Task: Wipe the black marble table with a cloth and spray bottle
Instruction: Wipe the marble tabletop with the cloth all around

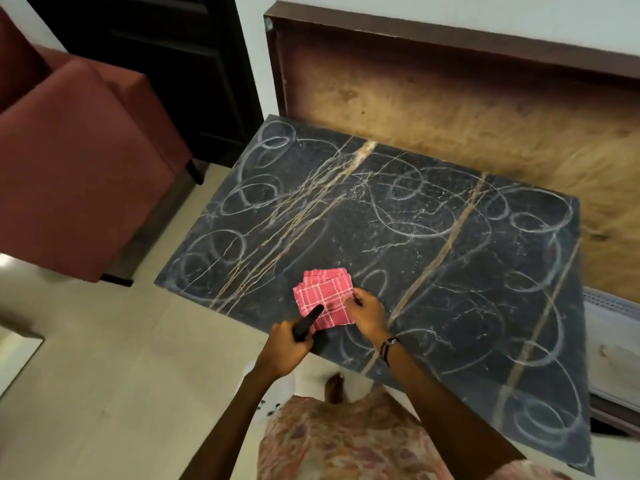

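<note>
The black marble table [433,244] fills the middle of the head view, covered with white chalk loops and tan veins. A folded pink checked cloth [320,296] lies near its front edge. My right hand [369,315] pinches the cloth's right side. My left hand [287,348] grips the black head of a spray bottle [306,323], whose nozzle points over the cloth. The bottle's white body [268,393] hangs below my hand and is mostly hidden by my forearm.
A dark red armchair [76,174] stands to the left of the table on the pale tiled floor [121,375]. A brown framed board [467,109] leans on the wall behind the table. A white appliance [613,348] sits at the right edge.
</note>
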A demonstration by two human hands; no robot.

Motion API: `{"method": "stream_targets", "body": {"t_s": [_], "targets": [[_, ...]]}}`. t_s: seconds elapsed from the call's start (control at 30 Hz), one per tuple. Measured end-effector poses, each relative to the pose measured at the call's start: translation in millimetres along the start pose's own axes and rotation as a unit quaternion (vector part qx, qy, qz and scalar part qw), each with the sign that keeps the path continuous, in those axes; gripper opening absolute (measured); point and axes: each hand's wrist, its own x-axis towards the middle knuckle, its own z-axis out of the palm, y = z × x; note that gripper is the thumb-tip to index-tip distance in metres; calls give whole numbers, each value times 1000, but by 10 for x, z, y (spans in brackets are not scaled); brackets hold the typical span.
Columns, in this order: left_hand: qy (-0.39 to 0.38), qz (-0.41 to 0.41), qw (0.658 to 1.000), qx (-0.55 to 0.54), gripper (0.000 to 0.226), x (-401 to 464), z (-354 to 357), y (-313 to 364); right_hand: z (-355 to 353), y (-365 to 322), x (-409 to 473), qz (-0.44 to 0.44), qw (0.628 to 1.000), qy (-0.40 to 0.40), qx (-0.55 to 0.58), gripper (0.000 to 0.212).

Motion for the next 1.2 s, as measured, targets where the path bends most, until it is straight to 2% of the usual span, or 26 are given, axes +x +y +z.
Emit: {"method": "stream_targets", "body": {"t_s": [0.4,0.6,0.83,0.9,1.03,1.2], "targets": [[4,-85,996,1,24,85,212,31,-161,206,137,39,997,-59,-22,24],[28,-100,994,-22,13,37,175,70,-234,73,65,35,995,-87,-30,25],[68,-156,984,-60,10,11,203,70,-271,24,65,27,993,-106,-45,23],[72,-157,983,-66,13,8,206,68,-273,41,87,23,993,-109,-49,21],[41,-134,988,-66,2,-14,209,101,-280,46,99,13,992,-111,-61,20],[28,-98,994,-38,11,-8,239,227,-290,36,94,6,991,-111,-74,22]]}}
